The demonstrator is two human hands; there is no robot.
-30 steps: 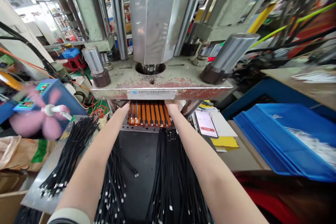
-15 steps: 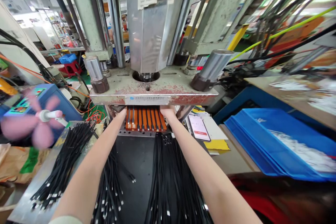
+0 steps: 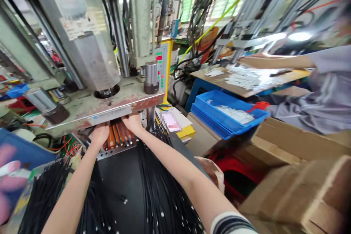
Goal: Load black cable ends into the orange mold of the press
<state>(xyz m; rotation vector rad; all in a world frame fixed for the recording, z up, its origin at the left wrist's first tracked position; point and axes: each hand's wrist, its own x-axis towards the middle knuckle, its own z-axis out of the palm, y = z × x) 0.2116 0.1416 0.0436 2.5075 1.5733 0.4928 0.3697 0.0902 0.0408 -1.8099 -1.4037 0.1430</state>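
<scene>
Under the upper plate of a press [image 3: 109,111] lies an orange slotted mould [image 3: 118,135], with several black cables with metal ends set side by side in its slots. My left hand [image 3: 100,134] is closed at the mould's left end. At its right end my right hand [image 3: 134,122] is closed too, over the back corner. The press plate hides part of the fingers of both hands. A thick bundle of black cables [image 3: 161,190] hangs over the black work surface [image 3: 117,179] beneath my right forearm. More black cables [image 3: 94,204] lie by my left forearm.
Another cable bundle [image 3: 45,190] lies at left, near a pink fan [image 3: 9,175]. To the right are blue trays [image 3: 216,117] with white pieces and cardboard boxes [image 3: 296,186]. A co-worker's arm [image 3: 276,61] reaches over a neighbouring table. A lit control panel [image 3: 161,67] stands behind.
My view has swung to the right, so the press sits further left and the co-worker and boxes show. Both hands stay at the mould's ends, with the right hand more over its back corner.
</scene>
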